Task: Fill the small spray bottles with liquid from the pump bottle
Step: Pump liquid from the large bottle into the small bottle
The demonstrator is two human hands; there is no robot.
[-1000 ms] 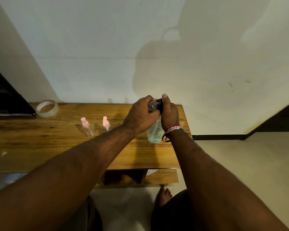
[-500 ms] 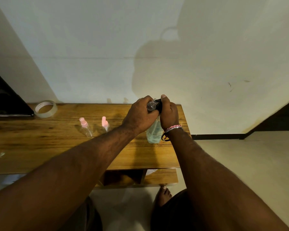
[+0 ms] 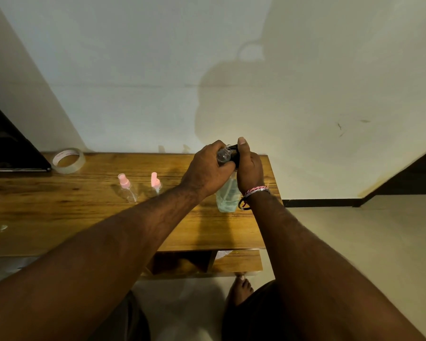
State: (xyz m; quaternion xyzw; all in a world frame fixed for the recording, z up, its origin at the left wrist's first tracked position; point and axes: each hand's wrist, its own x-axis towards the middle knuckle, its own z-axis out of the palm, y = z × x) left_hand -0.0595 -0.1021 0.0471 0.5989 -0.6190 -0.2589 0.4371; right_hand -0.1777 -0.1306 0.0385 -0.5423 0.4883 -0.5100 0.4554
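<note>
- While your left hand (image 3: 208, 168) grips a small clear bottle (image 3: 223, 155) at the black pump head (image 3: 235, 156), your right hand (image 3: 250, 169) curls round that pump.
- Pump bottle (image 3: 228, 196) stands on the wooden table's (image 3: 59, 217) right end.
- Two pink-capped spray bottles (image 3: 127, 188) stand left, well apart.

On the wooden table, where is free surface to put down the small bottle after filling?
Bare wood lies on the wooden table in front of the two pink-capped clear spray bottles, toward the near edge, and between them and the clear tape roll. It is crowded at the right end, where both hands work over the pump bottle of pale green liquid.
</note>
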